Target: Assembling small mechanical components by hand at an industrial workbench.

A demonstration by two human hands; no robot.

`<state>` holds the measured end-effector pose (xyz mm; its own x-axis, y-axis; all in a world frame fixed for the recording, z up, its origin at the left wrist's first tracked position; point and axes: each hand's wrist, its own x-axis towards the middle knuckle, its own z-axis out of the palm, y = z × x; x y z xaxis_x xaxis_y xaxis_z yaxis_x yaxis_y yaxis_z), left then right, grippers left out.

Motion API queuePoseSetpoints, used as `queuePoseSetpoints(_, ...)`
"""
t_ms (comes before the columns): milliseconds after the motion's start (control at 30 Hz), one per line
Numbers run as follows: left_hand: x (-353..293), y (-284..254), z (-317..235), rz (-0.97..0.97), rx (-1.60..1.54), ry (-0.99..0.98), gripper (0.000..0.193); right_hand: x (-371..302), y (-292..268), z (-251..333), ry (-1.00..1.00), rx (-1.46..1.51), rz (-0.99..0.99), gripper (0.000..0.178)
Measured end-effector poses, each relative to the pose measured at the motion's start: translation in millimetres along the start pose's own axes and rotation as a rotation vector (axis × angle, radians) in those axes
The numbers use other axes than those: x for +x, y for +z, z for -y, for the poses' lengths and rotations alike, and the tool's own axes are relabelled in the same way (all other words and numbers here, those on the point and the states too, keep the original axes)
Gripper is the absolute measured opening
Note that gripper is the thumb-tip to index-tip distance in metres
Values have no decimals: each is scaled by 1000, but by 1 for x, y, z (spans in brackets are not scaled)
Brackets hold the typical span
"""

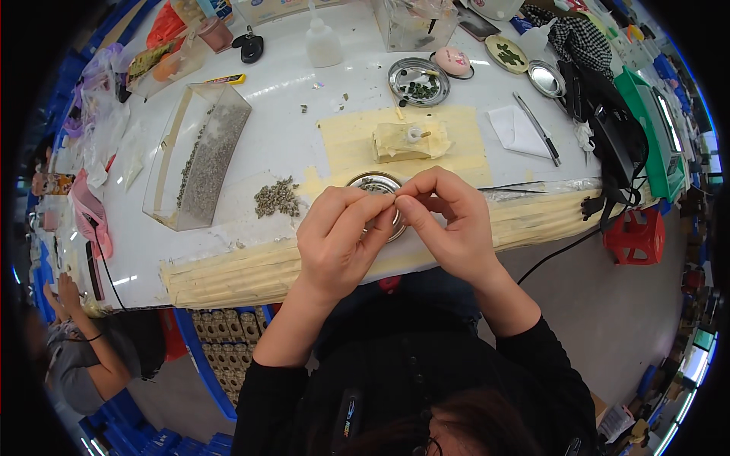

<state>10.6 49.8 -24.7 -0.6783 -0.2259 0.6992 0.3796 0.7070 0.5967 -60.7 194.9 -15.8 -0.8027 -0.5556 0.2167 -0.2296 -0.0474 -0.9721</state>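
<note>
My left hand and my right hand meet fingertip to fingertip over a round metal dish at the table's near edge. Both hands are closed in a pinch. Whatever sits between the fingertips is too small to make out. Some small grey pieces show in the dish behind my fingers; my hands cover much of it. To the left of my left hand lies a loose heap of small grey-green pieces. Just beyond the dish, a tape-wrapped block with a small white knob rests on yellow tape.
A clear tray of grey bits stands at left. Farther back are a metal dish of dark green pieces, a white squeeze bottle and a pen. Black straps and a bag lie right. Another person's hand shows far left.
</note>
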Motion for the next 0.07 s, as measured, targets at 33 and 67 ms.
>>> queuePoseSetpoints(33,0,-1,0,8,12,30,21,0,-2,-2,76,115,38,8)
queuePoseSetpoints(67,0,-3,0,29,27,27,20,0,-5,-6,70,100,77,10)
